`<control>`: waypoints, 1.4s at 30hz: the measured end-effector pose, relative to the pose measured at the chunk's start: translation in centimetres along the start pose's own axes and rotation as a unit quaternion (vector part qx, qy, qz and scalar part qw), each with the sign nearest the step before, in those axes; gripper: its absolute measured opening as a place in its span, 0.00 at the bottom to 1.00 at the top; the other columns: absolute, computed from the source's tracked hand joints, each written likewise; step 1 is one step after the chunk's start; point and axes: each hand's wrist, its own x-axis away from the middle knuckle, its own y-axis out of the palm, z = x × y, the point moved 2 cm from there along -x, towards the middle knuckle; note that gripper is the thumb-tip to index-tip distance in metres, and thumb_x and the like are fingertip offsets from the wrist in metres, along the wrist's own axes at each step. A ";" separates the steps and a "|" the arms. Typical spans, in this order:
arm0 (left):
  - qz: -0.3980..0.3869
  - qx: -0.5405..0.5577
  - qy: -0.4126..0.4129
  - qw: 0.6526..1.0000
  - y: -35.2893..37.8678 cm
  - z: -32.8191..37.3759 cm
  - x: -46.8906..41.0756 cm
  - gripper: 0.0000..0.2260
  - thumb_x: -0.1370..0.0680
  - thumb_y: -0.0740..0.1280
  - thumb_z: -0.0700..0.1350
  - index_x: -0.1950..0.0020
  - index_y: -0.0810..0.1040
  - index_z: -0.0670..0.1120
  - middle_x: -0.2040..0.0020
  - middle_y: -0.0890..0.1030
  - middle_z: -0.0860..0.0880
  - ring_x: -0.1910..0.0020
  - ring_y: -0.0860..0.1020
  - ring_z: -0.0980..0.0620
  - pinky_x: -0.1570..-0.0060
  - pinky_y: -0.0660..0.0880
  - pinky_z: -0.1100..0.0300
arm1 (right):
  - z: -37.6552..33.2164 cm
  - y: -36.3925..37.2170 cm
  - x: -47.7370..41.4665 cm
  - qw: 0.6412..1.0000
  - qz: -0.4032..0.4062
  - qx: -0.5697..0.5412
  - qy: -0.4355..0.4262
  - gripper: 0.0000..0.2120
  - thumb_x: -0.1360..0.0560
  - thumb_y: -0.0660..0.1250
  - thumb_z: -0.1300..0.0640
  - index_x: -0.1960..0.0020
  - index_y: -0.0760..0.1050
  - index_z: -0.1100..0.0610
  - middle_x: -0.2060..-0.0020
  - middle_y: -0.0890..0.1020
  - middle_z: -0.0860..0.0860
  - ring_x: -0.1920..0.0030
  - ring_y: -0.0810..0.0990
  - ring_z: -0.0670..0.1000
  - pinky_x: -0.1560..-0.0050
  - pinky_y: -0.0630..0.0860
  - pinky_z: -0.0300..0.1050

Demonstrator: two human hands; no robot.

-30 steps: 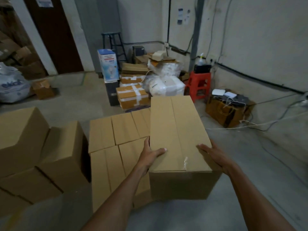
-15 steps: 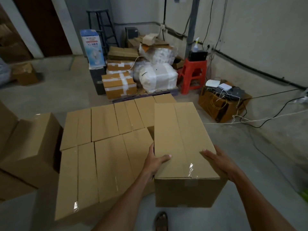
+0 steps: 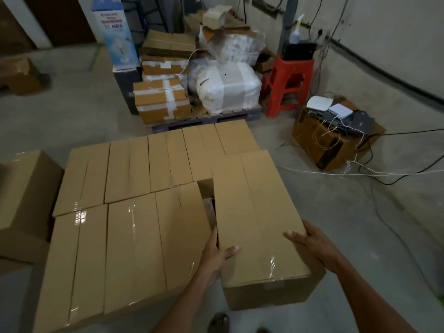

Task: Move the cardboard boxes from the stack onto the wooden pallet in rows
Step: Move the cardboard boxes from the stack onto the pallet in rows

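I hold a long taped cardboard box [image 3: 257, 212] between both hands at the right end of the near row. My left hand [image 3: 216, 253] grips its left side, thumb on top. My right hand [image 3: 312, 243] grips the right side, thumb lying on the lid. The box hangs slightly above and askew to the rows of placed boxes [image 3: 134, 195], two rows deep, with a dark gap between it and the neighbouring box. The pallet under them is hidden. More boxes of the stack [image 3: 24, 195] stand at the left.
Behind the rows is another pallet [image 3: 216, 116] with taped parcels and white sacks. A red stool [image 3: 288, 85], a box with routers [image 3: 331, 133] and cables [image 3: 360, 173] across the floor lie to the right. My foot [image 3: 218, 322] is below the box.
The held box has come lower and nearer to the rows, into the open spot at the right end. The view has tilted down, showing more placed boxes.
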 end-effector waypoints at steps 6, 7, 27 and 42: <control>0.053 0.024 -0.063 0.996 3.1 -5.3 -6.5 0.41 0.27 0.78 0.39 0.20 0.63 0.58 0.29 0.76 0.56 0.31 0.74 0.52 0.30 0.71 0.50 | 5.1 -0.6 -9.6 0.999 -0.048 0.011 -0.010 0.28 0.29 0.76 0.41 0.31 0.74 0.42 0.42 0.83 0.44 0.44 0.82 0.47 0.43 0.80 0.50; 0.065 0.026 -0.065 0.995 3.6 -6.5 -7.8 0.40 0.27 0.78 0.38 0.21 0.64 0.56 0.30 0.76 0.56 0.32 0.74 0.53 0.31 0.71 0.53 | 6.4 -0.4 -11.2 0.998 -0.058 0.009 -0.011 0.30 0.32 0.76 0.38 0.32 0.75 0.41 0.42 0.84 0.43 0.43 0.82 0.46 0.42 0.80 0.52; 0.187 -0.041 -0.064 0.979 2.9 -23.5 -26.9 0.48 0.37 0.81 0.36 0.23 0.65 0.58 0.38 0.80 0.61 0.37 0.79 0.51 0.37 0.75 0.54 | 24.3 8.5 -33.2 0.996 -0.089 -0.002 -0.027 0.33 0.27 0.75 0.48 0.25 0.68 0.40 0.36 0.80 0.40 0.35 0.78 0.44 0.31 0.74 0.53; 0.225 -0.045 -0.076 0.970 3.3 -21.9 -26.2 0.27 0.24 0.74 0.37 0.27 0.72 0.49 0.33 0.76 0.54 0.33 0.74 0.52 0.36 0.67 0.62 | 23.4 12.1 -34.5 0.999 0.017 0.032 0.003 0.27 0.22 0.71 0.61 0.25 0.68 0.60 0.33 0.77 0.53 0.35 0.77 0.53 0.46 0.71 0.32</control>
